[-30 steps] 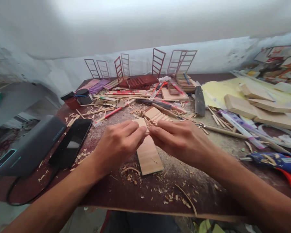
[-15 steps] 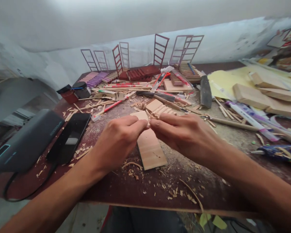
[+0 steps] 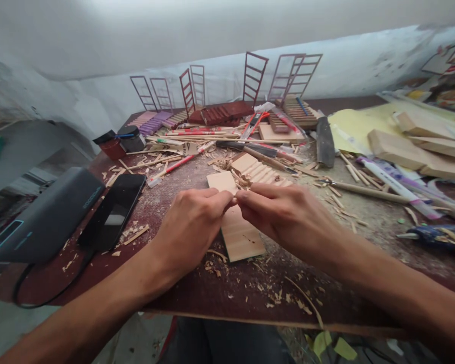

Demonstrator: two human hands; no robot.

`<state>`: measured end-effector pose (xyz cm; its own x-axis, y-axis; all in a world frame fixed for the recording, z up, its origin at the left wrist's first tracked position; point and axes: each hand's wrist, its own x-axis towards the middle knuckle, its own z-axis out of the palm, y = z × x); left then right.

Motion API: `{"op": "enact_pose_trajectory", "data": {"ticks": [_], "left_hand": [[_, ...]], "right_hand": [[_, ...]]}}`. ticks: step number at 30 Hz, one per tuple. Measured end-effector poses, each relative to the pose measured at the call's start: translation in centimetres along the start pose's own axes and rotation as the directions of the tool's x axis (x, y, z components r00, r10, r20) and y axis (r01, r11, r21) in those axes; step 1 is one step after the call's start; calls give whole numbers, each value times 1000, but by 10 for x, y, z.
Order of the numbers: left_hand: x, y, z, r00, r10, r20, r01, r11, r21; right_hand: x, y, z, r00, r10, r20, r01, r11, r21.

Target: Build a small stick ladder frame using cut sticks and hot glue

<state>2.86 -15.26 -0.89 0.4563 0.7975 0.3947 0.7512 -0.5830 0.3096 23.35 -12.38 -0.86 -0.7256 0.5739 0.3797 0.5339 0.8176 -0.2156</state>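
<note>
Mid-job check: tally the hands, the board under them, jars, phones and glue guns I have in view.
Hands: 2
Board: 1
Jars: 2
Phone: 1
Glue gun: 1
Total: 7

The flat wooden board [image 3: 246, 242] is pale tan, with faint darker bands across it, small dark marks and a dark green lower edge. The grooved wood block [image 3: 263, 171] behind is light beige, striped by its ridges. The tabletop [image 3: 227, 306] is deep maroon, speckled with cream wood shavings [image 3: 278, 296]. At the back, slatted pieces run in stripes: purple [image 3: 157, 124] and dark red [image 3: 222, 112]. One jar [image 3: 112, 148] is brick red under a black lid; the power bank [image 3: 55, 212] is dark grey with a teal outline, the smartphone [image 3: 116, 215] black, the paper sheet [image 3: 345, 121] pale yellow, the glue gun [image 3: 434, 234] blue.
</note>
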Motion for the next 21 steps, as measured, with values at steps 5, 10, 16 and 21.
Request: {"op": "enact_pose_trajectory", "data": {"ticks": [5, 10, 16, 21], "left_hand": [[3, 3, -1, 998, -35, -53, 38, 997, 73], [7, -5, -6, 993, 81, -84, -80, 997, 19], [5, -12, -13, 959, 282, -28, -283, 957, -63], [3, -19, -11, 932, 361, -40, -362, 915, -176]], "right_hand": [[2, -8, 1, 997, 72, -18, -71, 997, 27], [5, 3, -6, 998, -12, -63, 13, 1000, 4], [4, 15, -20, 974, -224, 32, 222, 974, 56], [5, 18, -25, 962, -267, 61, 244, 936, 253]]}}
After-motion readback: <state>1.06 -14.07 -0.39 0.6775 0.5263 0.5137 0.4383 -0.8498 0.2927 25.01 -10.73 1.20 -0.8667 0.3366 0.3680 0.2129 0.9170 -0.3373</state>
